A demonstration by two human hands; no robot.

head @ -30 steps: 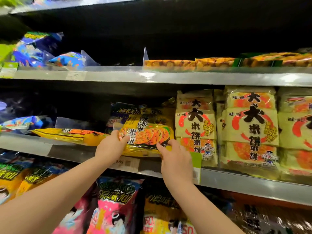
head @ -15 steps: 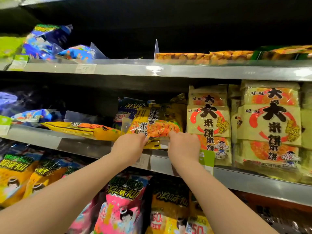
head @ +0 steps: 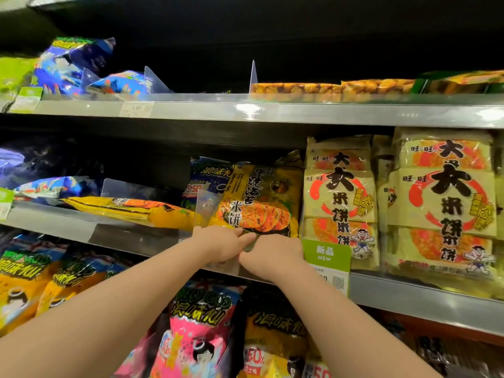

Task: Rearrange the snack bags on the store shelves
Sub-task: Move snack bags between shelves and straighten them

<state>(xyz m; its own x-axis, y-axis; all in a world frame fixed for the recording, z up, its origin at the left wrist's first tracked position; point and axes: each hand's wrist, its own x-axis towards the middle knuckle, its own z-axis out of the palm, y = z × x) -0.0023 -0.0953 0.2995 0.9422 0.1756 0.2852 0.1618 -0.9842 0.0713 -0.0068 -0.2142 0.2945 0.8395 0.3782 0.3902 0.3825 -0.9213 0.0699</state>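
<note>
A yellow rice-cracker bag (head: 259, 203) stands nearly upright on the middle shelf (head: 117, 236), leaning slightly back. My left hand (head: 218, 242) and my right hand (head: 270, 255) meet at its bottom edge, fingers closed on the lower seam at the shelf's front lip. A second yellow bag of the same kind (head: 131, 210) lies flat to the left. Behind the upright bag a dark blue bag (head: 207, 178) is partly hidden.
Pale yellow rice-cracker packs (head: 341, 197) stand tightly to the right, with a green "NEW" tag (head: 326, 255) on the shelf edge. Clear plastic dividers (head: 120, 188) stand on the shelves. Blue bags (head: 73, 61) sit on the upper shelf, pink and yellow bags (head: 196, 331) below.
The yellow bag has gone from tilted forward to nearly upright and deeper on the shelf. Both hands slid together to its bottom edge. The camera moved closer and to the left.
</note>
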